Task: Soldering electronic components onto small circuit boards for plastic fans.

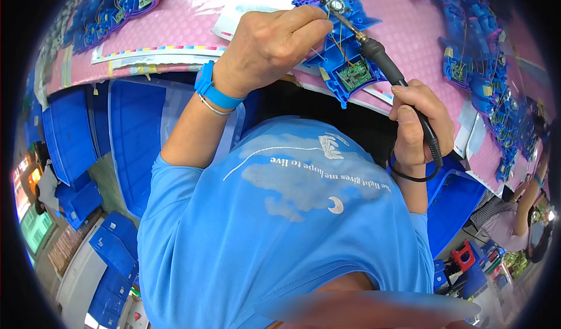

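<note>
Blue plastic housing (342,48) with green circuit board on pink bench mat (193,19): soldering iron (380,57), gripped in right hand (418,121), tip at its round top part; left hand (272,42) pinches fine solder wire there; joint judged in progress, finished units (479,54) alongside.

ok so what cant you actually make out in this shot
Head view only:
- Soldering iron tip: too small to tell whether it touches the round part on the blue housing.
- Left hand fingertips: curled away, so anything pinched there is hidden.
- Green circuit board: parts too small to read.
- Right hand: its palm is hidden by its own fingers around the iron's handle.
- Blue assemblies at the right rim: bent and blurred by the fisheye.
</note>
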Available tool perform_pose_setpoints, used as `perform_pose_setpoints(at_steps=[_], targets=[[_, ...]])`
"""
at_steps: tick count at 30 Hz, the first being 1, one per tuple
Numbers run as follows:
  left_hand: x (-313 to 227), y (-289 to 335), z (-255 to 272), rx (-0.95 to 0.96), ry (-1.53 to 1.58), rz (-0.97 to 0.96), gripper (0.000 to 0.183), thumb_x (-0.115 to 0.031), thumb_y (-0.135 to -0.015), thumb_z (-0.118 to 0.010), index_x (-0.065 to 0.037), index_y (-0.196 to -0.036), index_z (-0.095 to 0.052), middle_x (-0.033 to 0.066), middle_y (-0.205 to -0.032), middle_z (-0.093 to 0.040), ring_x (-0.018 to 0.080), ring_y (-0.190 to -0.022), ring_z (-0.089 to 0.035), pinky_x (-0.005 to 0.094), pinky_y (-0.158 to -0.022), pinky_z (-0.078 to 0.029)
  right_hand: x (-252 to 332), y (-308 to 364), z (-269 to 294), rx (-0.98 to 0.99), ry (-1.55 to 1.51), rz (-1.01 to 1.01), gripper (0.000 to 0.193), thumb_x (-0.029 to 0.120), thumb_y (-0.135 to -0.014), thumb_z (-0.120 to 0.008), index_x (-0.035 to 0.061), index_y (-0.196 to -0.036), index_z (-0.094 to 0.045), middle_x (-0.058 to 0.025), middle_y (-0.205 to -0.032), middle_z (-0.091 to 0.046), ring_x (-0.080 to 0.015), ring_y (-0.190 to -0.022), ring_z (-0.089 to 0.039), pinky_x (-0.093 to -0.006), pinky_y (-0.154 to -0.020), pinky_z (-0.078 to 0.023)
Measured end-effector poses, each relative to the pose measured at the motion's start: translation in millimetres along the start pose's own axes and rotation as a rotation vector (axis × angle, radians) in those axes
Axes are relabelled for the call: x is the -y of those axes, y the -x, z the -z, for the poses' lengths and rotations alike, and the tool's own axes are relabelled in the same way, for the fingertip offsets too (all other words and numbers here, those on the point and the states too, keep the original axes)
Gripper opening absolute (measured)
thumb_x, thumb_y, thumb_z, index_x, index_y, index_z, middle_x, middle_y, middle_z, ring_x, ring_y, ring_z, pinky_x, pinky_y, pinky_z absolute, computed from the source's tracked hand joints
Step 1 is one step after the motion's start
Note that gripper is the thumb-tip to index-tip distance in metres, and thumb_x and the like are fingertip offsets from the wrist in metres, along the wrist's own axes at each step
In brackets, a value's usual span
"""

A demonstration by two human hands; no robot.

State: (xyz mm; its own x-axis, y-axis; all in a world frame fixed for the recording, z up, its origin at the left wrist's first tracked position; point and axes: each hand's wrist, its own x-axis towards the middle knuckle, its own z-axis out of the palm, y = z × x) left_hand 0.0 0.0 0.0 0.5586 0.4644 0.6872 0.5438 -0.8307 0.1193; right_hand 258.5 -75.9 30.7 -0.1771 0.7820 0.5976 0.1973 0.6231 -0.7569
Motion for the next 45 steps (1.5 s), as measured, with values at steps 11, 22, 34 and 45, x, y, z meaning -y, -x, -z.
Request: perform_pose_setpoints(at_steps=[11,22,34,45], targets=[[0.2,0.8,-0.6,0.026,0.006,0.023,0.024,-0.011,-0.077,-0.077,-0.007,-0.097,-0.065,0.0044,-0.101,-0.071,0.0196,-0.073,-0.072,0.0277,-0.057,-0.057,7.2,-0.9,1.8,-0.037,-0.043,0.014,0.020,0.005,-0.083,-0.065,-0.0080,-0.097,-0.068,-0.0163,-0.078,-0.070,-0.0207,-0.056,-0.058,-0.0315,-0.054,-0.045],[0.4,0.5,1.0,0.037,0.042,0.050,0.023,-0.013,-0.078,-0.079,-0.006,-0.097,-0.066,0.0047,-0.101,-0.071,0.0202,-0.074,-0.072,0.0281,-0.059,-0.058,4.9,0.2,0.2,-0.037,-0.013,0.020,0.029,0.013,-0.089,-0.062,-0.0109,-0.105,-0.066,-0.0135,-0.069,-0.059,-0.0164,-0.058,-0.052,-0.0285,-0.052,-0.037],[-8.3,-1.9,34.7,0.090,0.397,0.195,0.023,-0.006,-0.074,-0.083,-0.005,-0.095,-0.073,0.0076,-0.098,-0.073,0.0226,-0.082,-0.072,0.0301,-0.068,-0.060,5.2,6.0,9.9,-0.085,-0.044,0.013,0.025,0.010,-0.091,-0.063,-0.0101,-0.105,-0.066,-0.0125,-0.070,-0.060,-0.0166,-0.059,-0.054,-0.0289,-0.054,-0.040],[10.7,-17.1,34.3,0.419,0.212,0.125,0.027,0.004,-0.083,-0.068,-0.008,-0.107,-0.066,0.0044,-0.112,-0.069,0.0277,-0.080,-0.071,0.0344,-0.066,-0.058,12.7,12.9,15.5,-0.241,-0.096,-0.042,0.021,0.003,-0.089,-0.059,-0.0103,-0.104,-0.066,-0.0121,-0.071,-0.059,-0.0156,-0.060,-0.053,-0.0281,-0.056,-0.042]])
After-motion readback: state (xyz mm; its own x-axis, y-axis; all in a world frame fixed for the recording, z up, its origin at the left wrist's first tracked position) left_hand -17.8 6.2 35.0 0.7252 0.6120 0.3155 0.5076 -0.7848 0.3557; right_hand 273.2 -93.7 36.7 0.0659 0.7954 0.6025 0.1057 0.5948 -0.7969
